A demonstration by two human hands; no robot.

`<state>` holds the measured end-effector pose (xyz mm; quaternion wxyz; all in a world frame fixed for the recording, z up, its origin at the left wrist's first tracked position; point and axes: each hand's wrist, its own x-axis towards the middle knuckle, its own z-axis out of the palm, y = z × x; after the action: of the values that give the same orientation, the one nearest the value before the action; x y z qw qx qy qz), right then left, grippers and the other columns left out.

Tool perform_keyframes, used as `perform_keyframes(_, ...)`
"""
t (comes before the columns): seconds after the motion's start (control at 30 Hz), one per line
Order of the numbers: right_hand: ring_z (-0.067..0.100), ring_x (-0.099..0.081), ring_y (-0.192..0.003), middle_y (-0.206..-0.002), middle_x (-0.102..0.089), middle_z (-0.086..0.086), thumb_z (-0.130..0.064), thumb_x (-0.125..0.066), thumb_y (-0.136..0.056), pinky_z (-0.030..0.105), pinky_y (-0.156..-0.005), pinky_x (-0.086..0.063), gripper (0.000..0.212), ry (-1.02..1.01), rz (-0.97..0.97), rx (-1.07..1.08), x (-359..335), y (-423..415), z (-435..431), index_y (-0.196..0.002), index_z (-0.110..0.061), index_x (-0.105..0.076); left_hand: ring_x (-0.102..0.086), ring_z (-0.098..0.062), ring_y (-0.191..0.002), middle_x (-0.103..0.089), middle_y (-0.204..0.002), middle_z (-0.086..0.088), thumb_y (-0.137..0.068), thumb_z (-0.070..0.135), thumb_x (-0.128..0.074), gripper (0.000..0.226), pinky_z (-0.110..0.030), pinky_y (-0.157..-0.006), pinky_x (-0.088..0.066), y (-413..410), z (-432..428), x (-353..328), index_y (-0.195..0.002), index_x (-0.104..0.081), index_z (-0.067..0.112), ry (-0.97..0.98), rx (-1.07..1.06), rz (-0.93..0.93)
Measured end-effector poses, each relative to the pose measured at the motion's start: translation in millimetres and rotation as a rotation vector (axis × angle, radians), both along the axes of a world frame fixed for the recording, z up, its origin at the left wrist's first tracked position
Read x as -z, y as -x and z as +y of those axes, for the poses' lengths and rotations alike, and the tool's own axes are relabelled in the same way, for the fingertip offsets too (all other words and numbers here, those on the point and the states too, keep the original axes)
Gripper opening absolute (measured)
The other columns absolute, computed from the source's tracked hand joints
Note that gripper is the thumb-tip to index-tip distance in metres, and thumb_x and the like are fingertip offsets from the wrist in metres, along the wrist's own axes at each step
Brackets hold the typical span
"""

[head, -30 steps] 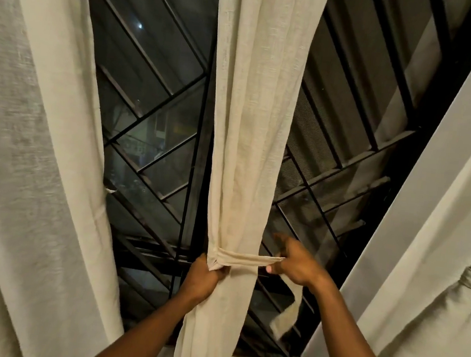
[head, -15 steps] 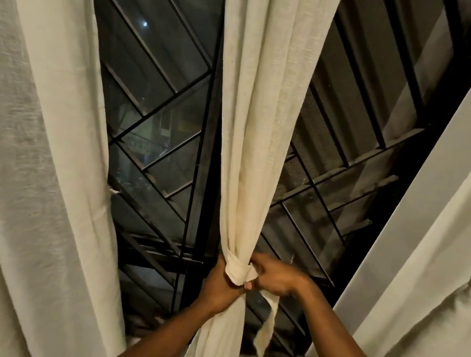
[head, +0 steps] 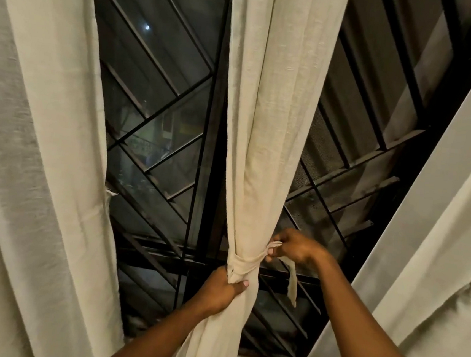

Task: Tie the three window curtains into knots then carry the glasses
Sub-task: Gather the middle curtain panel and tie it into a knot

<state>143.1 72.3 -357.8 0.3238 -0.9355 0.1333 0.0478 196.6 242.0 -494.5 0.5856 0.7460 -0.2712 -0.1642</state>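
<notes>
While the left hand [head: 219, 289] clenches the gathered cream woven middle curtain [head: 271, 124] just below its wrapped band, thumb pressed across the front, the right hand [head: 298, 247] pinches the narrow cream cloth tie strip [head: 249, 260], drawn taut rightward from the bundle, its loose tail dangling. This curtain hangs at the middle of the black metal window grille [head: 163, 108].

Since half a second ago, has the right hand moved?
Yes. Against the window grille, the right hand has moved up and rightward from the middle curtain, pulling its tie strip.
</notes>
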Motion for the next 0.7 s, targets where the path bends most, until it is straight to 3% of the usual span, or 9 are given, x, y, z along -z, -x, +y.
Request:
perform_keyframes(0.1,0.013,-0.049,-0.107,-0.121,-0.054,-0.006,-0.005,-0.054,-0.094,0.021,-0.086,-0.04,0.03,0.098,-0.075,0.008,1.6,-9.9,27.0,-0.124,-0.009,-0.057,-0.055,-0.012,-0.111,-0.058,-0.124,0.003,-0.09,0.027,-0.063,0.043,-0.018,-0.089,-0.037,9.1,-5.3,-1.7,-0.13,-0.052,0.018,-0.081,0.074,-0.054)
perform_keyframes(0.17,0.02,-0.045,-0.113,-0.137,-0.047,0.009,-0.005,-0.044,-0.101,0.022,-0.091,-0.038,0.033,-0.011,-0.141,0.035,10.9,-18.4,38.4,-0.134,-0.002,-0.045,-0.053,-0.013,-0.117,-0.055,-0.129,0.003,-0.091,0.03,-0.062,0.046,-0.021,-0.095,-0.038,13.3,-6.9,-3.9,-0.133,-0.049,0.019,-0.106,0.104,-0.08)
perform_keyframes(0.3,0.017,-0.044,-0.092,-0.084,-0.05,-0.002,0.01,-0.041,-0.097,0.006,-0.064,-0.04,0.025,-0.208,-0.222,0.099,17.2,-21.5,54.4,-0.086,-0.011,-0.051,-0.045,-0.013,-0.125,-0.048,-0.134,0.006,-0.09,0.033,-0.061,0.052,-0.023,-0.103,-0.032,10.6,-1.3,-4.9,-0.138,-0.043,0.02,-0.107,0.088,-0.092)
perform_keyframes(0.33,0.012,-0.047,-0.089,-0.085,-0.049,-0.003,0.01,-0.044,-0.096,0.003,-0.068,-0.041,0.027,-0.259,-0.276,0.077,18.5,-18.8,56.7,-0.083,-0.013,-0.051,-0.044,-0.012,-0.126,-0.047,-0.134,0.008,-0.089,0.035,-0.062,0.054,-0.025,-0.105,-0.032,9.0,1.3,-4.5,-0.137,-0.043,0.021,-0.108,0.071,-0.092)
perform_keyframes(0.4,0.011,-0.052,-0.101,-0.109,-0.055,0.001,0.002,-0.05,-0.097,0.013,-0.09,-0.045,0.018,-0.284,-0.362,0.001,25.9,-12.5,56.4,-0.112,-0.005,-0.055,-0.047,-0.014,-0.124,-0.048,-0.136,0.006,-0.085,0.042,-0.063,0.057,-0.03,-0.106,-0.035,5.9,5.1,-2.9,-0.136,-0.045,0.025,-0.113,0.051,-0.044)
perform_keyframes(0.5,0.019,-0.054,-0.12,-0.132,-0.055,0.004,-0.008,-0.054,-0.097,0.03,-0.1,-0.046,0.042,-0.415,-0.367,-0.041,41.4,-3.9,53.6,-0.138,-0.007,-0.045,-0.05,-0.015,-0.12,-0.051,-0.134,0.003,-0.085,0.038,-0.066,0.055,-0.028,-0.1,-0.037,3.5,8.8,-2.0,-0.135,-0.048,0.024,-0.11,0.037,0.056)
perform_keyframes(0.57,0.025,-0.061,-0.112,-0.123,-0.064,0.01,-0.002,-0.063,-0.085,0.031,-0.09,-0.053,0.045,-0.623,-0.375,-0.029,48.8,3.6,52.4,-0.129,-0.007,-0.056,-0.049,-0.017,-0.122,-0.051,-0.137,0.002,-0.085,0.037,-0.067,0.057,-0.029,-0.102,-0.036,2.4,10.0,-0.8,-0.136,-0.048,0.022,-0.119,0.031,0.081)
perform_keyframes(0.63,0.029,-0.065,-0.099,-0.103,-0.071,0.014,0.005,-0.061,-0.054,0.03,-0.08,-0.055,0.051,-0.834,-0.352,-0.061,51.4,11.1,52.6,-0.103,-0.003,-0.071,-0.046,-0.018,-0.127,-0.047,-0.141,0.003,-0.086,0.038,-0.067,0.062,-0.03,-0.106,-0.034,2.1,10.1,0.2,-0.141,-0.043,0.021,-0.135,0.034,0.078)
perform_keyframes(0.7,0.027,-0.066,-0.097,-0.1,-0.072,0.013,0.002,-0.056,-0.044,0.032,-0.084,-0.054,0.055,-0.961,-0.293,-0.124,53.1,15.7,52.9,-0.097,-0.003,-0.072,-0.044,-0.017,-0.128,-0.045,-0.138,0.005,-0.089,0.033,-0.064,0.061,-0.023,-0.103,-0.032,3.6,9.9,-2.8,-0.143,-0.039,0.021,-0.128,0.034,0.089)
